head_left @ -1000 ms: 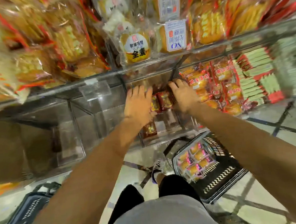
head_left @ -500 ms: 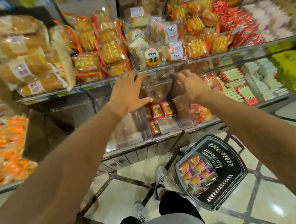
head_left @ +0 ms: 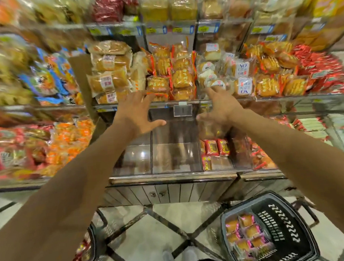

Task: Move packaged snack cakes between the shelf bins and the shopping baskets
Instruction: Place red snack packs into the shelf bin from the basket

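— Both hands, left hand (head_left: 137, 114) and right hand (head_left: 219, 106), spread wide, empty, at middle shelf's orange-wrapped snack cakes (head_left: 180, 78).
— Reach step, prob.; next: grip a pack, drop into black basket (head_left: 292, 230) w/ pink-wrapped cakes (head_left: 245, 233).

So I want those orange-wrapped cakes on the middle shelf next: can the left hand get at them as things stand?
Probably yes. The left hand is open and holds nothing, its fingers already up at the front lip of the bin of orange-wrapped cakes. That bin looks open at the top, with nothing between.

Tiled floor (head_left: 173, 218); white sneakers (head_left: 169, 260).
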